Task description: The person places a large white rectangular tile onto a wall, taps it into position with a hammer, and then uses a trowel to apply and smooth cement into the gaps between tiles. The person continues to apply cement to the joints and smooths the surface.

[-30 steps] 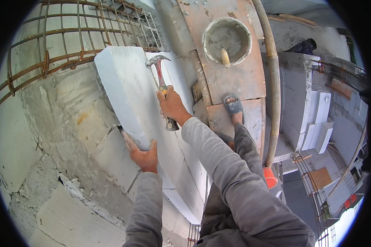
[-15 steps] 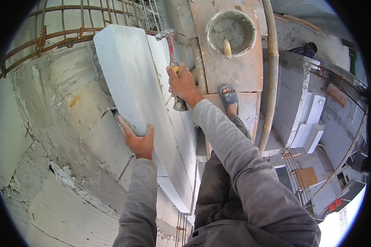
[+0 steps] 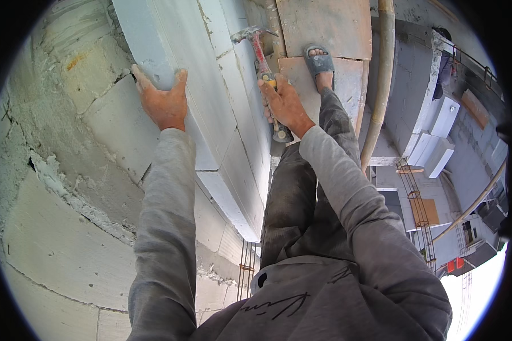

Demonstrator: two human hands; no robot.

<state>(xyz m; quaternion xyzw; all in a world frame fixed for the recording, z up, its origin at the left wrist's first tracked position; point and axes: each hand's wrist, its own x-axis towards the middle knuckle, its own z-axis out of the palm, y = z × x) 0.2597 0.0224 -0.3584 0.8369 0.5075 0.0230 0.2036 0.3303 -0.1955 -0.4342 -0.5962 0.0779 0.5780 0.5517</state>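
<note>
A long pale aerated-concrete block (image 3: pixel 205 108) lies along the top of a block wall at my left. My left hand (image 3: pixel 164 102) rests on its left side, thumb and fingers spread apart, the thumb by a shallow dent in the block. Right of the wall, my right hand (image 3: pixel 285 102) is closed around the handle of a claw hammer (image 3: pixel 261 54). The hammer's rusty, mortar-stained head points away from me, and its red and yellow shaft runs into my grip. The dark handle end shows below my fist, apart from the block.
My sandalled foot (image 3: pixel 320 65) stands on plywood boards (image 3: pixel 324 25). A bamboo pole (image 3: pixel 381 74) runs along their right side. At far right, lower down, are stacked pale blocks (image 3: pixel 435 139), a rebar cage (image 3: pixel 416 210) and a person (image 3: pixel 444 68). Mortar-smeared wall (image 3: pixel 57 131) fills the left.
The view has shifted nearer my body, taking the mortar bucket out of sight. My right hand has drawn the hammer back and rightward from the block. My left hand keeps its place on the block.
</note>
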